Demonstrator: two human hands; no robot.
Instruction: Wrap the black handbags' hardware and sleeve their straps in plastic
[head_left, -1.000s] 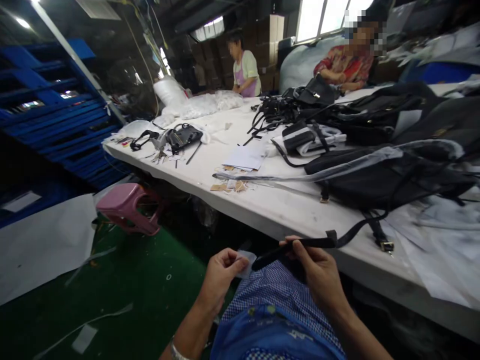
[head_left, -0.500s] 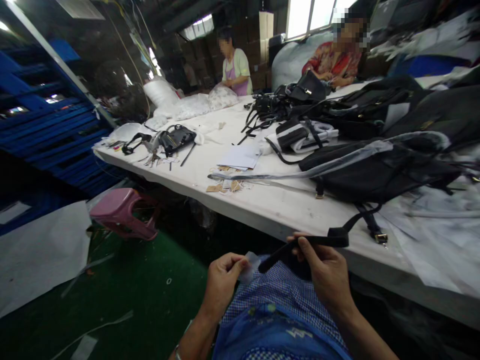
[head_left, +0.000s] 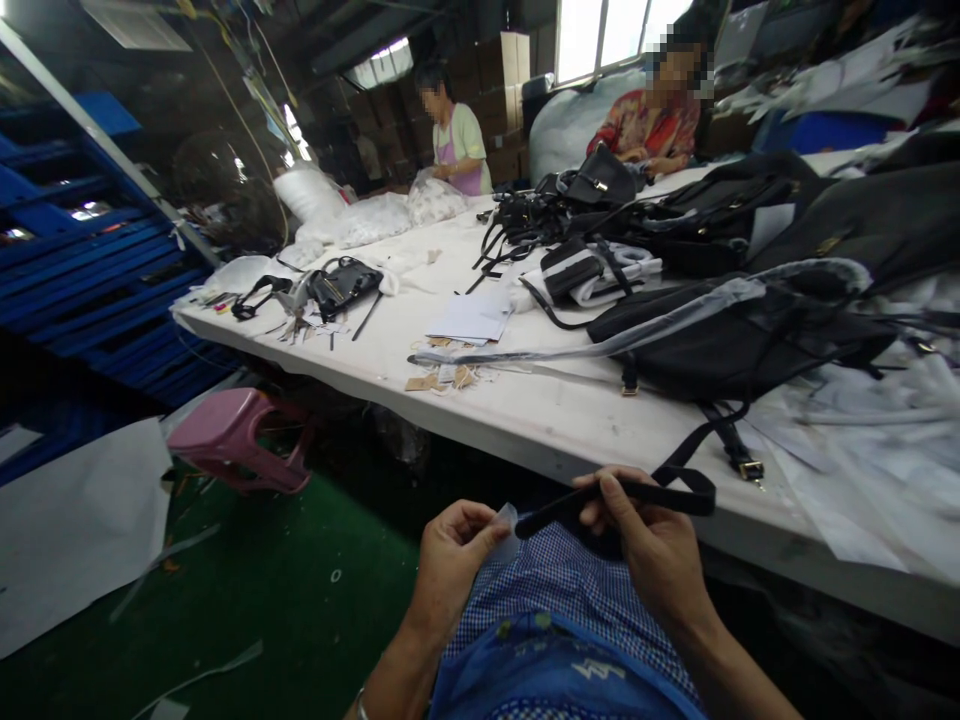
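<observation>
Pinching left hand (head_left: 459,560): thumb and finger closed on a small translucent plastic piece (head_left: 509,545), hanging over the blue checked cloth (head_left: 559,572) on the lap.
Right hand (head_left: 654,535): got a black strap (head_left: 553,512) gripped, thumb on the near side.
Strap tip: rounded end sticks out between the two hands, right by the plastic piece; honestly can't tell if they touch.
Rest of strap: loops past the right hand, then runs up over the worktop (head_left: 540,410) edge toward a black backpack (head_left: 697,350).
Backpack: lying on the worktop beyond the right hand, plastic-wrapped shoulder strap (head_left: 667,322) stretched out leftward.
</observation>
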